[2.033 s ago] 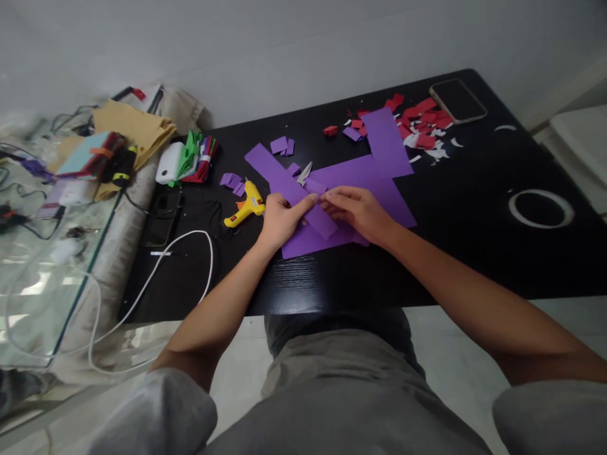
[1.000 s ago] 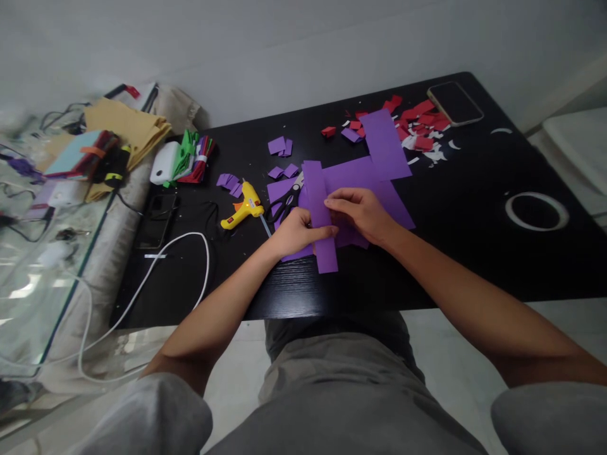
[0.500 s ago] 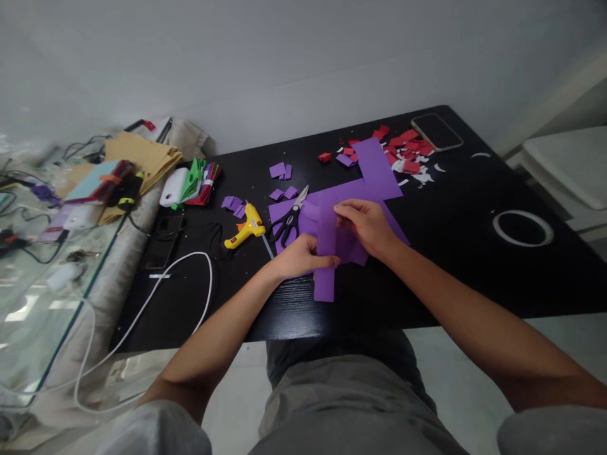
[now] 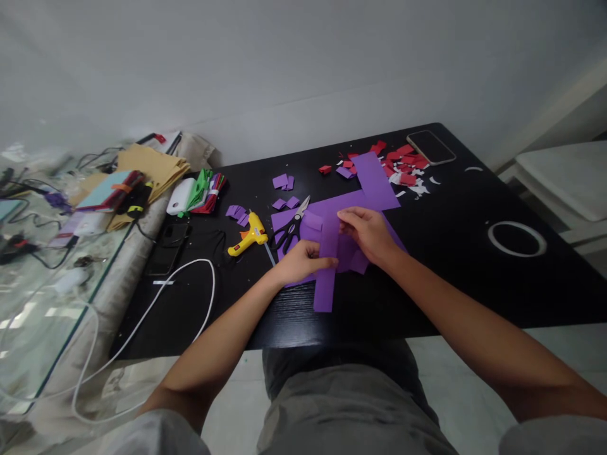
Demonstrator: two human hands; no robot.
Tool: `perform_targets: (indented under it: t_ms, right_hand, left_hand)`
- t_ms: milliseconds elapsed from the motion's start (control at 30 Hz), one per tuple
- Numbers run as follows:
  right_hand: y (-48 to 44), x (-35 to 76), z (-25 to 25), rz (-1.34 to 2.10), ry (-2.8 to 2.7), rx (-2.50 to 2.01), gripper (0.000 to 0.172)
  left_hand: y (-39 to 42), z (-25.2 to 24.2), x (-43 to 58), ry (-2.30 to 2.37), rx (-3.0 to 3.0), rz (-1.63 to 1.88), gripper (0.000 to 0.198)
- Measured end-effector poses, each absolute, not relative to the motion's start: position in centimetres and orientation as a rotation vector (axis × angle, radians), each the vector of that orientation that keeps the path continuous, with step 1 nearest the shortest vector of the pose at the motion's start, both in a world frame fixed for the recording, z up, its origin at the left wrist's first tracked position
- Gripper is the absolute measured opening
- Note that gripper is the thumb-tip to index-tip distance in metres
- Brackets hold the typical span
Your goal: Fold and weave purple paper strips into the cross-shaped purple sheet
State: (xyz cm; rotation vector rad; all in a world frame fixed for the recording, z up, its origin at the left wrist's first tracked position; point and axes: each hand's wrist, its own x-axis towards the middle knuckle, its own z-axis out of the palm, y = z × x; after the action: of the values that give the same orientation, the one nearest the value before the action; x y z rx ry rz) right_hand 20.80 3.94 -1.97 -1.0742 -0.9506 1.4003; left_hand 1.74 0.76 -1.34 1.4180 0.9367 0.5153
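Observation:
A purple paper strip [image 4: 327, 243] is held up over the black table, its long side running toward me. My left hand [image 4: 303, 260] grips its lower part, thumb on top and fingers behind. At the upper right edge of the strip, my right hand [image 4: 367, 232] pinches the paper between thumb and fingertips. Beneath lie larger purple sheets [image 4: 348, 200], partly hidden by the strip and hands. Black-handled scissors [image 4: 291, 229] rest on them with blades slightly apart. Just left of the scissors lies a yellow glue gun [image 4: 250, 235] with a glue stick in its back.
Small purple pieces [image 4: 237, 213] lie left and behind. Red and white scraps [image 4: 403, 167] and a phone [image 4: 431, 147] are at the back right, a white ring [image 4: 516, 239] at the right. A white cable [image 4: 211, 284] loops at the left, near a dark phone [image 4: 168, 248].
The view has tilted slightly, so the table sits a little lower in the picture. Both hands keep their hold on the strip, with hardly any movement against it.

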Motion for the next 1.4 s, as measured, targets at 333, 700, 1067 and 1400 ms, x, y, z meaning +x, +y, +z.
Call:
perform_targets:
  t_ms: [333,700,1067,1400]
  right_hand:
    - [2.4,19.6,-1.4,1.401,-1.157,-1.064,0.018]
    - [3.3,20.0,-2.0,1.382,-0.927,-1.098,0.017]
    - [1.8,19.2,-1.6,1.515,-1.327,-1.019,0.021]
    - [1.8,19.3,-1.7,1.328,-1.517,-1.066,0.018]
  left_hand:
    - [1.3,-1.7,2.0,1.029,1.293,0.826,0.033]
    - [0.9,-1.3,2.0,1.032,1.338,0.772,0.036]
    - [1.5,-1.9,1.8,1.118,1.152,1.139,0.029]
    - [1.7,-1.6,1.5,1.116,1.131,1.188,0.029]
